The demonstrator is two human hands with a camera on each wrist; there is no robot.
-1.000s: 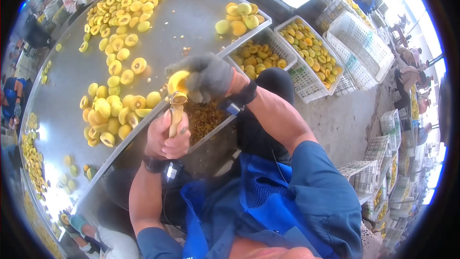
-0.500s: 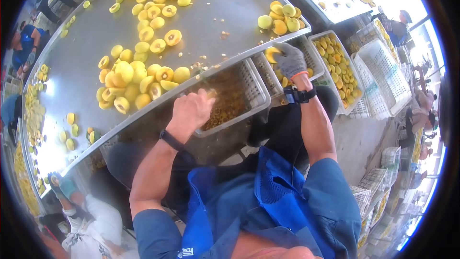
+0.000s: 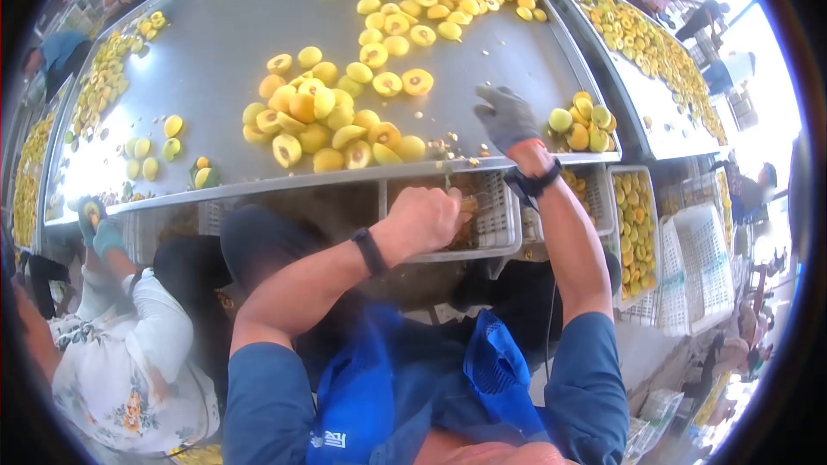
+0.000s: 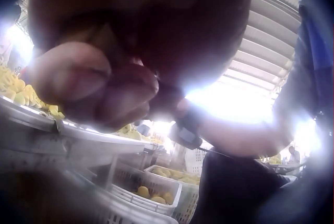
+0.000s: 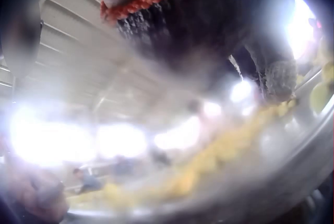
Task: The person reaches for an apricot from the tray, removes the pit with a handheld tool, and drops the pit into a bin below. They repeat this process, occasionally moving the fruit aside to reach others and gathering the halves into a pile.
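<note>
Along the near edge of the steel desk [image 3: 258, 26], my left hand [image 3: 426, 217] is bare and balled into a tight fist around a small tool [image 3: 466, 204]. Only a pale bit of its handle and a thin tip show past my knuckles. That fist hangs just below the desk rim, over a slotted crate [image 3: 498, 217] with brownish bits in it. From the left wrist view I see my fingers [image 4: 73, 80] folded in hard, but the tool itself is lost in blur.

My right hand [image 3: 506, 118], in a grey glove with an orange cuff, is up on the desk top. Its fingers are spread and fairly straight, and it grips nothing I can see. Just beside it on the right sits a small pile of whole fruit [image 3: 582, 125], yellow and green. To its left, a little apart, lies the big heap of halved fruit [image 3: 332, 125], with crumbs scattered between. The right wrist view is foggy, showing one gloved finger [image 5: 276, 80] pointing down at the desk and a yellow smear of fruit.

Farther right, below the desk, stands a fruit crate [image 3: 633, 224]. At my lower left is another person [image 3: 129, 370] in a flowered top.
</note>
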